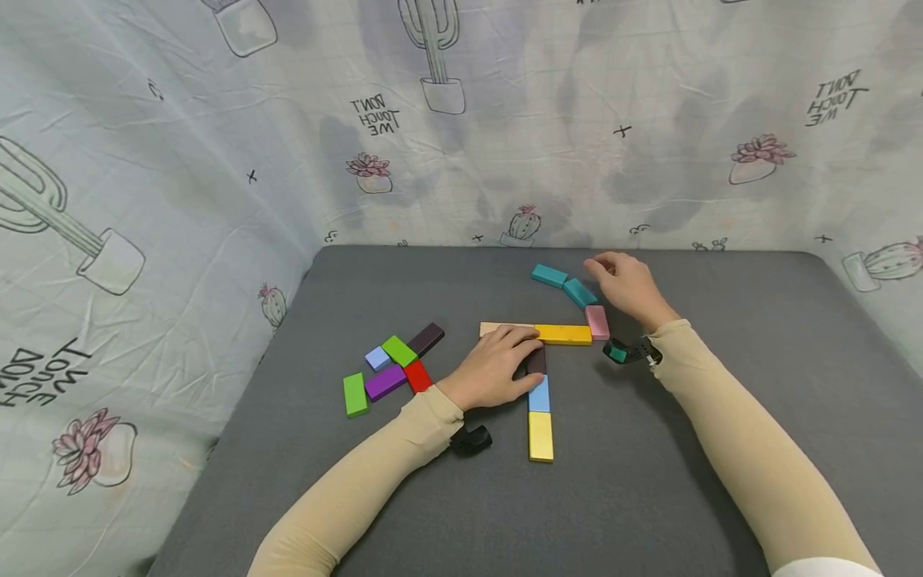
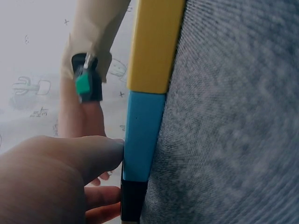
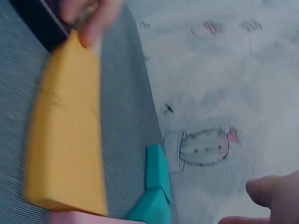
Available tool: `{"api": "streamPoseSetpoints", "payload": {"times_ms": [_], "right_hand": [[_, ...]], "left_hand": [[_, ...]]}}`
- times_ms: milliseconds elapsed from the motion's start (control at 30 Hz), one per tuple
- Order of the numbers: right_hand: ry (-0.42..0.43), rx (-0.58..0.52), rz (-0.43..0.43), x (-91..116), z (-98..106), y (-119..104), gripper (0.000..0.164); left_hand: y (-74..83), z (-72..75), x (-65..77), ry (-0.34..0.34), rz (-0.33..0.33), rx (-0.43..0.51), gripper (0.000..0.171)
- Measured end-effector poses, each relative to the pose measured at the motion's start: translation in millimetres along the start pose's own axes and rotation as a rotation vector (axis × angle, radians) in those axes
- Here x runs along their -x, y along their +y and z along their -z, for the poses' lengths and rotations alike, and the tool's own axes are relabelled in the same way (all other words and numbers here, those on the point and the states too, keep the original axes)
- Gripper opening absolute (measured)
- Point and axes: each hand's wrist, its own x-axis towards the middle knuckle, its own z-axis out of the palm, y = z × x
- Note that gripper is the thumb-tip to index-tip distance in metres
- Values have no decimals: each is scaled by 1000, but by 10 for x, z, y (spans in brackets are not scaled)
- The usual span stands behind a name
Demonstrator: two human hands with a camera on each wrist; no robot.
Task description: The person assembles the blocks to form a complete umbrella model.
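Creased sleeve foremost — left fingers touch smooth, oblong blocks.

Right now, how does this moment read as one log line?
left hand: thumb at light-blue block | right hand: near teal blocks, nothing visibly held | pink block: against end of amber block

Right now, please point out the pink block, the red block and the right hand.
Pink block [image 1: 597, 321]: head view, middle of its top face.
Red block [image 1: 417, 376]: head view, middle of its top face.
Right hand [image 1: 630, 287]: head view, back of the hand.
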Motion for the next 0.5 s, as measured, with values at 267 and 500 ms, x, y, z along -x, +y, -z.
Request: {"api": "streamPoseSetpoints", "payload": {"times_ms": [267, 500], "right_hand": [[-30, 108, 196, 484, -64, -124, 50], [-130, 245, 453, 880, -299, -198, 71]], "left_hand": [[11, 2, -8, 1, -5, -1, 56], [1, -7, -1, 10, -5, -2, 55]]}}
